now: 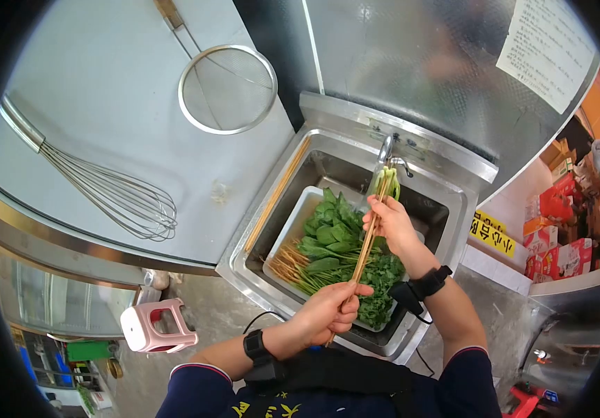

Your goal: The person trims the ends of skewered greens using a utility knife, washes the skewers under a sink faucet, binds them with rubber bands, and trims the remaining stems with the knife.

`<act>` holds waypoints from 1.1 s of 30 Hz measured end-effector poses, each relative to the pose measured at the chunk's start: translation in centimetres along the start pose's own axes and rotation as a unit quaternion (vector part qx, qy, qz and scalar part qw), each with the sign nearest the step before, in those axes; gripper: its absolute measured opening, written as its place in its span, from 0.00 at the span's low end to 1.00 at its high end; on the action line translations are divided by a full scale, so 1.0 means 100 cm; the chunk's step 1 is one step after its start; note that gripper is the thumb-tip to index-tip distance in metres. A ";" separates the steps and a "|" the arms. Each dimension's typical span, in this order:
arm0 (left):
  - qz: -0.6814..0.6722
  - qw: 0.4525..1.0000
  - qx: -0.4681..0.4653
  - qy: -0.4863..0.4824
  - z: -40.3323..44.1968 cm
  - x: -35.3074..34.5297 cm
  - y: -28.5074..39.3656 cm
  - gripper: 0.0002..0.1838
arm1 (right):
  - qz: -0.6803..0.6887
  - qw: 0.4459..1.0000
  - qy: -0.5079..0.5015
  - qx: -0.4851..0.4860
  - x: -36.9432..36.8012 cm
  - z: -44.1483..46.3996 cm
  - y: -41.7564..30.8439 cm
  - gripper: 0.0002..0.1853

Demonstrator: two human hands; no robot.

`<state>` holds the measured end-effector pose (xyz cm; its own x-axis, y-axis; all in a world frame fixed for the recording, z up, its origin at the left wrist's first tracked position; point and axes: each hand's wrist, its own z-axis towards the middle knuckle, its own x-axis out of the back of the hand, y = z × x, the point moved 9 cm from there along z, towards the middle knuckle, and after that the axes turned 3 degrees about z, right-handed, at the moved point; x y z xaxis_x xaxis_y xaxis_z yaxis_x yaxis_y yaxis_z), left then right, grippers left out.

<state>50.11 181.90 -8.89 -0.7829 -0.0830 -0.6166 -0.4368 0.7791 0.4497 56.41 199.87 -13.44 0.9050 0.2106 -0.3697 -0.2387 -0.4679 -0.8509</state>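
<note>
Both hands are clamped on a bundle of long wooden chopsticks (364,255), which slants over the sink (453,184). The left hand (328,311) wraps its fingers round the lower part; the right hand (387,221) pinches near the upper end, just below the faucet (385,150). A pale green item (392,182) shows beside the upper tips; whether it touches them I cannot tell, nor whether water runs.

Beneath, a white tub (293,226) in the sink holds leafy greens (332,226) with tan roots (289,263), and finer-leaved herbs (383,289). More long sticks (279,191) lie along the sink's left rim. On the table (77,139) at left rest a whisk (101,184) and a strainer (227,87).

To handle the bundle well, I would keep the left grip firm as an anchor, leave the right fingers light enough to slide or turn the sticks, keep the tips clear of the faucet, and hold everything over the basin.
</note>
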 end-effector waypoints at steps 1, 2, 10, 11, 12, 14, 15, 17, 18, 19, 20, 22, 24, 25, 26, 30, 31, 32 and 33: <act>0.000 1.000 0.000 -0.001 0.001 0.000 -0.001 0.16 | 0.002 1.000 0.000 0.004 0.001 -0.001 -0.001 0.11; -0.006 1.000 0.002 -0.005 0.002 0.000 -0.002 0.16 | 0.002 1.000 0.001 0.004 0.001 0.000 -0.001 0.11; -0.019 0.999 -0.016 0.037 -0.007 0.004 0.004 0.17 | -0.002 0.999 -0.033 -0.026 -0.024 0.011 0.003 0.10; -0.017 0.999 -0.014 0.036 -0.007 0.004 0.004 0.17 | -0.002 0.999 -0.033 -0.026 -0.023 0.011 0.004 0.10; -0.016 0.999 -0.012 0.035 -0.008 0.004 0.004 0.16 | 0.000 0.999 -0.031 -0.020 -0.020 0.010 0.004 0.10; -0.013 1.000 -0.009 0.022 -0.006 0.005 0.004 0.16 | -0.001 0.999 -0.028 -0.015 -0.015 0.009 0.004 0.11; -0.010 1.000 -0.005 0.010 -0.004 0.003 0.003 0.16 | 0.007 1.000 -0.020 -0.010 -0.011 0.008 0.003 0.11; -0.009 1.000 0.002 0.016 -0.001 0.002 0.003 0.16 | 0.015 1.000 -0.012 -0.006 -0.008 0.006 0.002 0.11; -0.007 1.000 0.009 0.023 0.000 0.002 0.003 0.16 | 0.014 1.000 -0.005 -0.005 -0.007 0.005 0.001 0.11; -0.005 1.000 0.011 0.021 0.001 0.002 0.003 0.16 | 0.012 1.000 0.003 -0.005 -0.005 0.004 -0.001 0.11; -0.005 0.999 0.008 0.031 0.000 0.003 0.003 0.15 | 0.014 1.000 0.007 -0.005 -0.004 0.004 -0.001 0.11; -0.001 0.999 0.008 0.041 0.000 0.005 0.003 0.15 | 0.011 1.000 -0.020 -0.016 -0.012 0.010 0.002 0.11; -0.001 0.998 -0.008 0.058 -0.002 0.007 0.007 0.15 | -0.025 0.999 -0.030 -0.011 -0.014 0.016 0.001 0.16; -0.001 0.998 -0.008 0.059 -0.002 0.008 0.009 0.15 | -0.063 0.997 -0.034 -0.033 -0.009 0.018 0.000 0.21; 0.000 0.998 -0.009 0.056 -0.003 0.009 0.010 0.15 | -0.101 0.993 -0.036 -0.055 -0.003 0.017 -0.002 0.25; 0.010 0.999 0.003 0.052 -0.001 0.011 0.011 0.15 | -0.212 0.971 0.105 -0.019 0.075 0.024 -0.028 0.30; 0.006 0.999 0.002 0.051 0.000 0.013 0.011 0.15 | -0.195 0.971 0.139 -0.016 0.104 0.036 -0.029 0.27; 0.008 0.999 0.002 0.047 0.002 0.014 0.010 0.15 | -0.191 0.966 0.174 0.023 0.128 0.045 -0.034 0.24; 0.011 0.999 0.002 0.045 0.002 0.015 0.009 0.15 | -0.231 0.949 0.210 0.051 0.146 0.055 -0.042 0.21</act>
<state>48.60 182.58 -9.52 -0.8288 -0.1207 -0.5464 -0.4172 0.7840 0.4597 68.68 209.62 -17.36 0.9768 0.0019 0.2141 0.2036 -0.3189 -0.9257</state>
